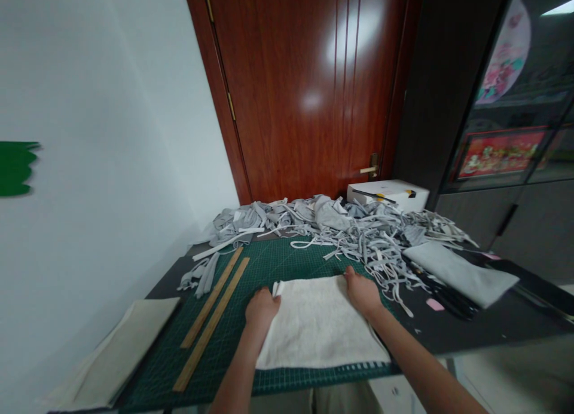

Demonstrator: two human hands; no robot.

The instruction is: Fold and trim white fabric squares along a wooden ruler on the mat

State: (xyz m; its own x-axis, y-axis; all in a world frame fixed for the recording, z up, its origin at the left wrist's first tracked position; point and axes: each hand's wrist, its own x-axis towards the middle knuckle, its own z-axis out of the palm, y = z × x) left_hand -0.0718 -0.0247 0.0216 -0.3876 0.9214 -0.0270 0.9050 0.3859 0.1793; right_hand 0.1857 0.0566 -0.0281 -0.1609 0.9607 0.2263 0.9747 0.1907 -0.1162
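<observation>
White cloth: a pale rectangular piece (325, 327) lies on the cutting mat close to its near edge, layers showing at its far left corner.
Left grip: the left hand (262, 306) has its fingers curled in and its thumb over the cloth's far left edge, closed on it.
Right grip: the right hand (361, 291) closes round the far right corner, thumb and fingers together on the fabric.
Wooden strips: two, one (210, 303) beside the other (213, 324), slanting side by side left of the left hand, clear of the cloth.
Cream stack: folded fabric (121, 354) at the table's left end, overlapping the mat.
Scraps: a tangled grey heap (332, 214) runs across the back and spills forward on the right, near the right hand.
Right side: a flat grey piece (461, 273) partly over dark items I can't make out, a pink scrap (434, 304) near them.
Surface: green gridded mat (278, 255) on a dark table (426, 336).
Room: white box (394, 194) behind the heap, reddish wooden door (305, 115), pale wall (112, 133), dark glass-fronted cabinet (502, 205).
Arms: both bare forearms reach forward from the near edge, wrists apart, the cloth between.
</observation>
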